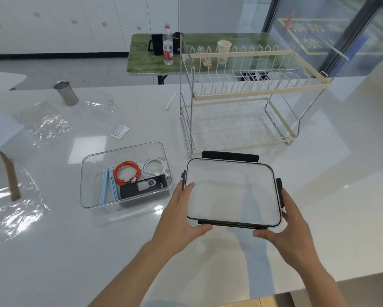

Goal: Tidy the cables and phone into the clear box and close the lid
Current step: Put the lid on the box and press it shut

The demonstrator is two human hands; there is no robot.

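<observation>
The clear box (91, 165) stands open on the white table, left of centre. Inside it lie a coiled orange cable (126, 172), a coiled white cable (152, 168), a black phone (143, 187) and two pale blue strips (108, 185). To the right of the box, both hands hold the clear lid (232, 191) with its black clips, lifted a little above the table. My left hand (181, 209) grips the lid's left and near edge. My right hand (285, 220) grips its right and near edge.
A two-tier cream dish rack (248, 94) stands just behind the lid. A metal cup (66, 93), crumpled clear plastic (46, 125) and a small paper packet (119, 131) lie to the far left. A green table (248, 41) with a bottle stands beyond.
</observation>
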